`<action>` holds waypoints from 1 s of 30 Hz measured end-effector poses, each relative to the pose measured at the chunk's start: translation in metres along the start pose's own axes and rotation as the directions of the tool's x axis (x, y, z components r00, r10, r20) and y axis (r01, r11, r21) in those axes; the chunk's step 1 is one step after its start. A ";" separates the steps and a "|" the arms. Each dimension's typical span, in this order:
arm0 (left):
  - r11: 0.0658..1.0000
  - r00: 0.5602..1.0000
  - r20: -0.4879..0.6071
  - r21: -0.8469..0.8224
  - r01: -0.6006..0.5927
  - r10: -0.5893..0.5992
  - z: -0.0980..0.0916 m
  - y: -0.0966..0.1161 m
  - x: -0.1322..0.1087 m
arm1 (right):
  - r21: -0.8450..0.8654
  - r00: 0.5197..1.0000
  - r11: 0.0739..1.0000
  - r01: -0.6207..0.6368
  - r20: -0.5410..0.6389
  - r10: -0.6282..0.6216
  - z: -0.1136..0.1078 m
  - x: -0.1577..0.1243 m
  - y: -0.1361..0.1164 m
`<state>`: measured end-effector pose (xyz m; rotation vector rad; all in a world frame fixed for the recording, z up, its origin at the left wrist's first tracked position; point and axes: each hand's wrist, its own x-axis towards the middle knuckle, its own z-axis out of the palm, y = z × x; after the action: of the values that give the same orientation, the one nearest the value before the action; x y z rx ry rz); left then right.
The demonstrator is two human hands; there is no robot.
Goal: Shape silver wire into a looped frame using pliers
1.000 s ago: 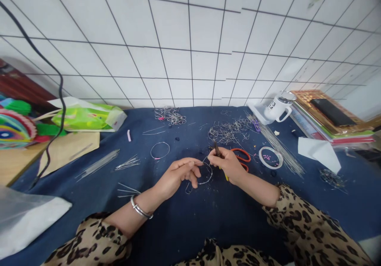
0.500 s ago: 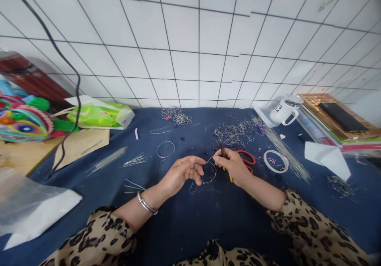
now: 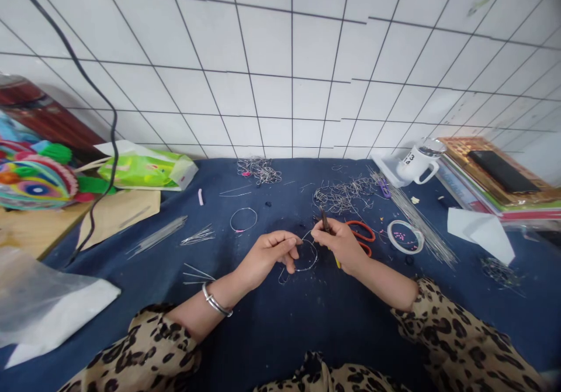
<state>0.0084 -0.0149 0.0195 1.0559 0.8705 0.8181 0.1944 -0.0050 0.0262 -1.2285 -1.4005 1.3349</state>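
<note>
My left hand pinches a thin wire ring between thumb and fingertips, at the ring's upper left. The ring hangs over the dark blue cloth. My right hand holds pliers with dark jaws pointing up and a yellow handle showing below the palm. Its thumb and index finger also pinch a wire end that runs to the ring's top. The exact contact at the fingertips is too small to make out. Another wire ring with a pink bit lies on the cloth behind my left hand.
Beside my right hand lie scissors with red handles. A tangle of wire, a white round dish with pink beads, and long straight wires are on the right. A white mug stands behind. Bundled wires lie left.
My left fingers have curled in, the thumb now pressing against the index finger at the wire. My right hand, with the pliers, has shifted very slightly left.
</note>
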 end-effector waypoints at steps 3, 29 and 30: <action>1.000 1.000 0.016 0.015 0.001 -0.001 -0.001 -0.001 0.000 | 0.007 1.000 1.000 0.003 0.019 -0.003 -0.001 0.000 0.000; 0.999 0.997 0.071 0.028 0.019 -0.021 -0.001 -0.002 -0.001 | -0.001 0.997 1.000 0.031 0.071 -0.030 -0.001 -0.001 0.001; 0.999 0.998 0.056 0.029 0.015 -0.017 -0.001 -0.002 -0.001 | 0.008 0.998 1.000 0.025 0.064 -0.026 -0.001 -0.001 0.001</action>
<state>0.0072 -0.0155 0.0177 1.0905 0.8438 0.7609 0.1957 -0.0059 0.0252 -1.1687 -1.4503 1.3709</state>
